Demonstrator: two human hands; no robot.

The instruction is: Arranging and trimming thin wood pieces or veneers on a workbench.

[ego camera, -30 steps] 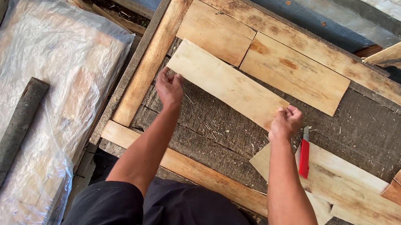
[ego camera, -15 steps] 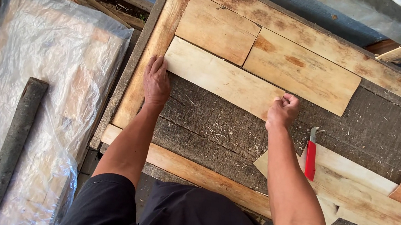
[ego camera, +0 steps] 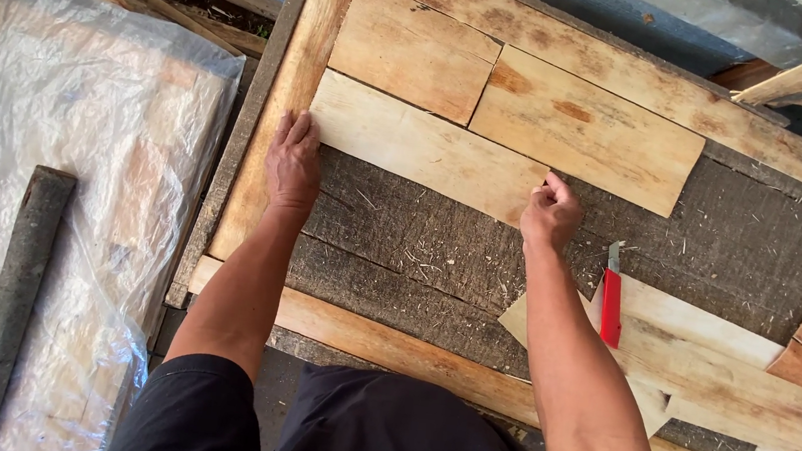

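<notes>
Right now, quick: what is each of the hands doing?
Left hand: open, flat, fingers at the left end of the pale wooden slat.
Right hand: curled closed at the slat's right end; anything inside cannot be told.

Red utility knife [ego camera: 612, 302] on loose offcuts [ego camera: 708, 361]; plastic-wrapped bundle [ego camera: 70, 218] left.

Pale slanted plank [ego camera: 427, 148] flat on dark board [ego camera: 419, 248]

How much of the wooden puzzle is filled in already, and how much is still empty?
Done: two flat boards sit side by side along the top of the frame. In hand: the left hand and right hand press a third, paler plank just below them. Left: most of the dark backing is bare, and loose offcuts with a red knife wait at the right.
</notes>
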